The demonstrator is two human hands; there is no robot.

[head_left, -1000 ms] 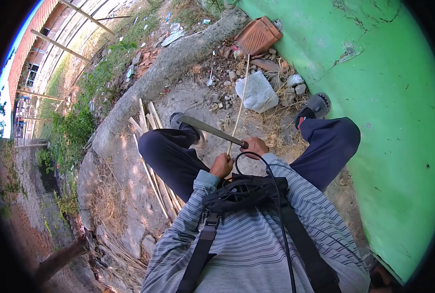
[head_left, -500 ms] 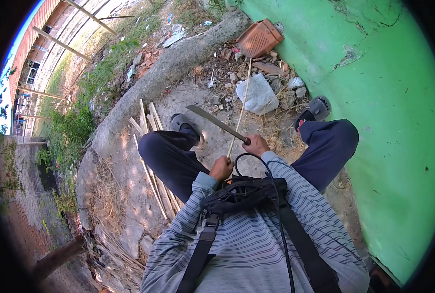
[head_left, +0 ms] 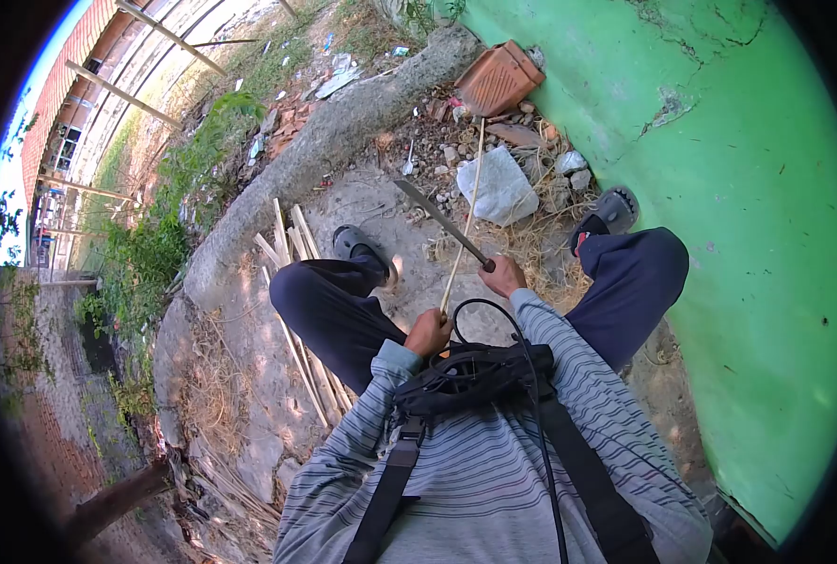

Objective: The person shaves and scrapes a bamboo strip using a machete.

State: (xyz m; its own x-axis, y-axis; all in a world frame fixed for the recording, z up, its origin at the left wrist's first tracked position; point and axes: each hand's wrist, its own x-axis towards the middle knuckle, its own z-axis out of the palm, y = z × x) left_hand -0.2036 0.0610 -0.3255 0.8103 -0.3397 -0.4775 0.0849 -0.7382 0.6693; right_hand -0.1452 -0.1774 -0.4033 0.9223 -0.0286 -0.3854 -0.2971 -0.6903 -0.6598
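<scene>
My left hand [head_left: 429, 332] is closed round the near end of a long, thin pale strip [head_left: 466, 221], which runs away from me past a whitish stone [head_left: 497, 186] to a terracotta tile [head_left: 499, 79]. Just to the right, my right hand [head_left: 504, 276] grips the dark handle of a long-bladed knife [head_left: 445, 223]. The blade points up and to the left, and its middle lies close to the strip. Whether blade and strip touch, I cannot tell.
Several pale split strips [head_left: 300, 350] lie beside my left leg. A green wall [head_left: 729, 216] rises on the right. A rough raised curb [head_left: 292, 160] curves along the left. Rubble and dry grass lie ahead between my feet. A black cable loops near my hands.
My right hand has moved slightly right and forward with the knife. The blade has swung to a steeper angle. My left hand still holds the strip in nearly the same place.
</scene>
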